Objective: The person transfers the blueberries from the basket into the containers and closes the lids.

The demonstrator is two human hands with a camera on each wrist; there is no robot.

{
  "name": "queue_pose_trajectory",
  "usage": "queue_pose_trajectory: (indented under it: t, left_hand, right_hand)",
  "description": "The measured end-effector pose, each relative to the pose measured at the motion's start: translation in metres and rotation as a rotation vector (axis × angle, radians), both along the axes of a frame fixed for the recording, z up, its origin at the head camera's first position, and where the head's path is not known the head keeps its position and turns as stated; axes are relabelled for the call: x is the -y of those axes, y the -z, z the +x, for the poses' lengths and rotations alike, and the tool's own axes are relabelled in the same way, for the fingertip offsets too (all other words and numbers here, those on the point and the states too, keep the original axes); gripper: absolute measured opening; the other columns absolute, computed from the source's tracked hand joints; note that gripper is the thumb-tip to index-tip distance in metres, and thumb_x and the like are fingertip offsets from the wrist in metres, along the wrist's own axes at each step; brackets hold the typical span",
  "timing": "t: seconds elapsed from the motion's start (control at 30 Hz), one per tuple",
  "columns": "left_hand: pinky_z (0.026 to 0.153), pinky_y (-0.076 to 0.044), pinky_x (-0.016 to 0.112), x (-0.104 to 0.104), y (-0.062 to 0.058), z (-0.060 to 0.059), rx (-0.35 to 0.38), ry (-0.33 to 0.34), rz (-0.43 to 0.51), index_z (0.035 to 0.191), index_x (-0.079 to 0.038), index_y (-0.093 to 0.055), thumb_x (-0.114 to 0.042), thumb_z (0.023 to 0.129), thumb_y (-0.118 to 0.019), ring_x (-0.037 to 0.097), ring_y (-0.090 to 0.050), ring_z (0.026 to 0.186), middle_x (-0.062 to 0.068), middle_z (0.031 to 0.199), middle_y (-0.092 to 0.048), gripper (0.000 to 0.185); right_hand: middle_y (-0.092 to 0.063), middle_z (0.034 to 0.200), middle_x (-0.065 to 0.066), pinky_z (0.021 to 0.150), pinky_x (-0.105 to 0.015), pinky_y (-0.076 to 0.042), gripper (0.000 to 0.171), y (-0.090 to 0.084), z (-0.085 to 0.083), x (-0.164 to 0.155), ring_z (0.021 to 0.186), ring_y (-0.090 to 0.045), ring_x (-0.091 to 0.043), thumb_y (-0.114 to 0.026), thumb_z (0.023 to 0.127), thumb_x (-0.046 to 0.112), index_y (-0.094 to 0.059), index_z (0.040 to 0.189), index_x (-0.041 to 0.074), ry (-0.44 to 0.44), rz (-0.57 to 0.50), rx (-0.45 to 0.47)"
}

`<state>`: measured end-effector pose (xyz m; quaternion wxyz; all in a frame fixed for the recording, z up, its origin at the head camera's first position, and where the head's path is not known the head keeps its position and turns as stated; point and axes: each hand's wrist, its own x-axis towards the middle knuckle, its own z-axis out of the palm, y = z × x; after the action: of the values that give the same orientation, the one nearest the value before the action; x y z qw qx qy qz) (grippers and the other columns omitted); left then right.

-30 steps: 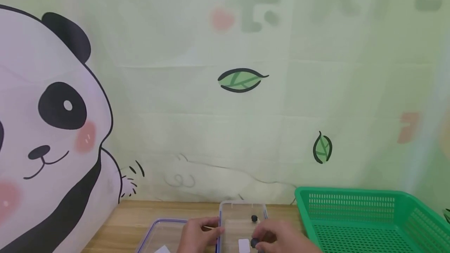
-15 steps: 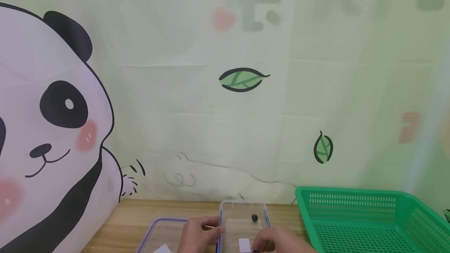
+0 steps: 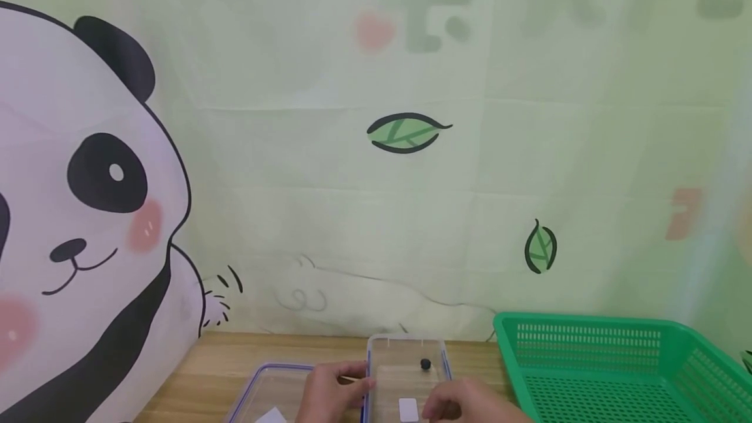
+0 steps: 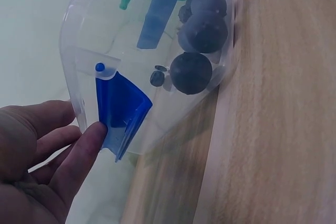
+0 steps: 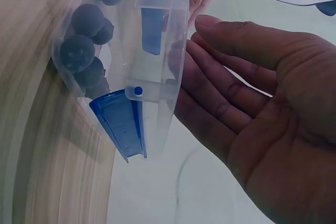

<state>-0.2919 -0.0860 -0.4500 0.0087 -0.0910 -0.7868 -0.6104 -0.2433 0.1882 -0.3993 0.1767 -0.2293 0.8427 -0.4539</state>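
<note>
A clear plastic container [image 3: 405,341] with blue latches stands at the near edge of the wooden table [image 3: 223,358]. One dark ball [image 3: 425,364] lies at its far end in the head view. Several dark balls [image 4: 191,72] crowd a corner in the left wrist view, and the balls [image 5: 79,51] show in the right wrist view too. My left hand [image 3: 331,393] rests against the container's left wall, with one finger [image 4: 89,140] touching a blue latch [image 4: 123,103]. My right hand [image 3: 464,403] is beside the right wall, palm open and fingers [image 5: 220,93] straight, holding nothing that I can see.
A clear lid [image 3: 264,380] with a blue rim lies left of the container. A green mesh basket [image 3: 587,344] stands to the right. A white label [image 3: 408,408] shows on the container's bottom. A printed panda cloth hangs behind the table.
A second ago my right fingertips held a dark ball over the container's near end. That hand has since drawn back toward me, and no ball shows in it. The left hand stayed put.
</note>
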Motion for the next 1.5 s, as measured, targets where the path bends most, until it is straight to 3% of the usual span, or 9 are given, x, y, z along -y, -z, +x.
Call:
queue_pose_trajectory:
  t: [0.2, 0.43, 0.7, 0.8, 1.03, 1.23, 1.4, 1.5]
  left_hand:
    - [0.07, -0.068, 0.036, 0.002, 0.0, 0.0, -0.007, 0.003, 0.003, 0.116, 0.011, -0.075, -0.004, 0.09, -0.085, 0.023, -0.075, 0.084, 0.014, 0.102, -0.077, 0.031]
    - [0.07, -0.068, 0.037, 0.007, -0.003, 0.003, -0.025, -0.015, 0.009, 0.115, 0.009, -0.076, -0.014, 0.092, -0.085, 0.027, -0.076, 0.081, 0.012, 0.096, -0.078, 0.033]
    - [0.08, -0.067, 0.036, 0.02, -0.024, 0.009, -0.013, -0.037, 0.045, 0.12, 0.004, -0.077, -0.022, 0.093, -0.086, 0.028, -0.075, 0.099, 0.019, 0.118, -0.075, 0.038]
    - [0.081, -0.067, 0.037, 0.029, -0.033, 0.012, -0.011, -0.063, 0.021, 0.12, 0.001, -0.078, -0.027, 0.091, -0.087, 0.026, -0.074, 0.102, 0.017, 0.119, -0.076, 0.041]
    - [0.084, -0.066, 0.042, 0.06, -0.045, 0.02, 0.005, -0.16, -0.018, 0.121, 0.0, -0.077, -0.034, 0.09, -0.088, 0.028, -0.075, 0.103, 0.014, 0.12, -0.076, 0.047]
    - [0.084, -0.066, 0.044, 0.095, -0.048, 0.024, 0.015, -0.244, -0.059, 0.122, 0.0, -0.077, -0.036, 0.087, -0.09, 0.028, -0.075, 0.101, 0.017, 0.122, -0.075, 0.051]
    - [0.088, -0.065, 0.048, 0.131, -0.042, 0.021, 0.078, -0.282, -0.143, 0.129, 0.0, -0.074, -0.045, 0.084, -0.091, 0.031, -0.074, 0.105, 0.019, 0.126, -0.073, 0.066]
    - [0.089, -0.065, 0.049, 0.153, -0.034, 0.02, 0.08, -0.28, -0.192, 0.132, 0.001, -0.072, -0.046, 0.082, -0.092, 0.033, -0.073, 0.108, 0.021, 0.127, -0.072, 0.072]
  right_hand:
    - [-0.073, 0.097, -0.001, 0.084, -0.036, -0.062, 0.01, -0.002, -0.003, 0.001, 0.092, -0.069, -0.021, -0.071, 0.1, 0.004, -0.076, 0.109, 0.005, 0.027, 0.02, -0.01]
    - [-0.075, 0.103, -0.004, 0.088, -0.045, -0.063, 0.015, -0.006, -0.004, 0.007, 0.096, -0.07, -0.022, -0.076, 0.098, 0.008, -0.076, 0.113, 0.006, 0.107, 0.022, -0.04]
    - [-0.076, 0.103, -0.001, 0.084, -0.046, -0.064, 0.017, -0.012, 0.0, 0.031, 0.093, -0.07, -0.021, -0.078, 0.098, 0.015, -0.077, 0.112, 0.006, 0.179, -0.034, -0.186]
    - [-0.075, 0.101, 0.0, 0.082, -0.044, -0.064, 0.016, -0.008, 0.001, 0.049, 0.091, -0.07, -0.02, -0.079, 0.097, 0.013, -0.077, 0.112, 0.006, 0.199, -0.077, -0.194]
    - [-0.073, 0.097, -0.001, 0.081, -0.04, -0.064, 0.017, 0.004, 0.004, 0.097, 0.089, -0.069, -0.02, -0.077, 0.096, 0.005, -0.074, 0.113, 0.002, 0.235, -0.234, -0.141]
    - [-0.071, 0.101, -0.002, 0.081, -0.034, -0.063, 0.026, 0.016, 0.009, 0.135, 0.091, -0.068, -0.02, -0.08, 0.092, 0.005, -0.073, 0.116, -0.001, 0.261, -0.407, -0.137]
    - [-0.069, 0.106, -0.001, 0.086, -0.041, -0.064, 0.037, 0.027, 0.007, 0.172, 0.097, -0.068, -0.023, -0.084, 0.09, 0.007, -0.069, 0.122, -0.005, 0.279, -0.492, -0.076]
    - [-0.066, 0.106, -0.002, 0.084, -0.041, -0.064, 0.04, 0.037, 0.006, 0.192, 0.096, -0.067, -0.022, -0.086, 0.087, 0.001, -0.067, 0.121, -0.006, 0.312, -0.547, -0.035]
